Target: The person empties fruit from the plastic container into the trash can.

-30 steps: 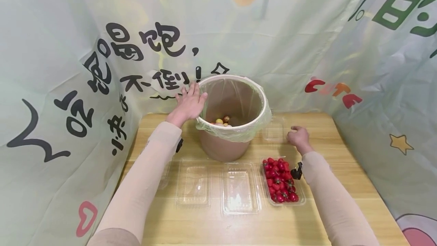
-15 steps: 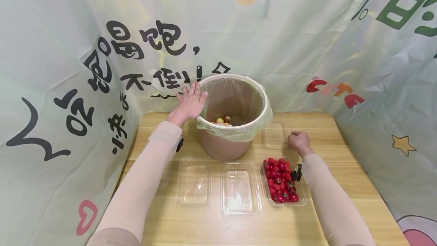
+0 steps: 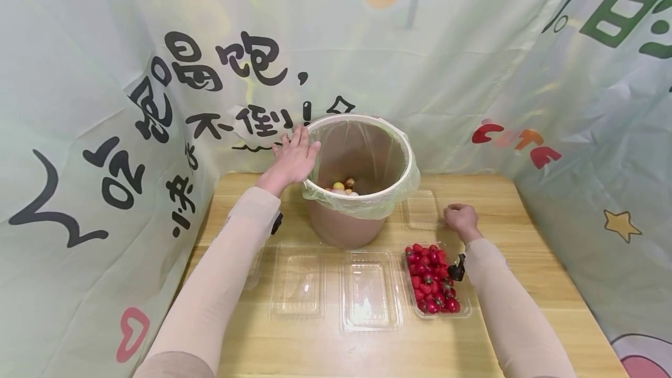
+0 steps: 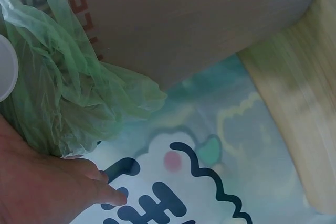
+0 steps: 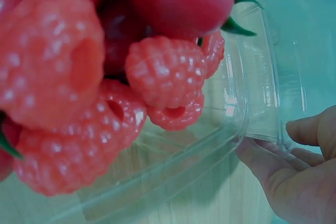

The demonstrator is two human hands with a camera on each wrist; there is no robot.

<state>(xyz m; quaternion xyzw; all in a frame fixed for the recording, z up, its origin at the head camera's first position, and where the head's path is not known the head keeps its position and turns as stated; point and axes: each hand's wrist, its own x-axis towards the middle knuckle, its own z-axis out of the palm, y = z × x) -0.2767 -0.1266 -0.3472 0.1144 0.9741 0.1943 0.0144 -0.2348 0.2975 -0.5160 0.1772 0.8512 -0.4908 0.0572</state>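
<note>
My left hand (image 3: 291, 158) rests with straight, spread fingers against the left rim of a brown bin (image 3: 346, 229). A thin green bag (image 4: 58, 77) lines the bin and hangs over its rim. Several small round things (image 3: 340, 186), yellow, brown and pale, lie at its bottom. My right hand (image 3: 461, 220) pinches the right edge of a clear plastic box (image 3: 422, 210), which lies right of the bin. Nearer to me, a clear box of red fruit (image 3: 431, 279) stands below that hand. Raspberries (image 5: 165, 72) and small tomatoes (image 5: 181, 3) fill it.
Two clear plastic boxes lie in front of the bin, a left box (image 3: 298, 284) and a middle box (image 3: 370, 290). Another clear piece is partly hidden by my left sleeve. Printed cloth walls (image 3: 441, 74) enclose the wooden table (image 3: 346, 354) at the back and sides.
My right hand has moved slightly down in the head view, and the clear box with it, now lying flatter. The left hand keeps its place on the bin.
</note>
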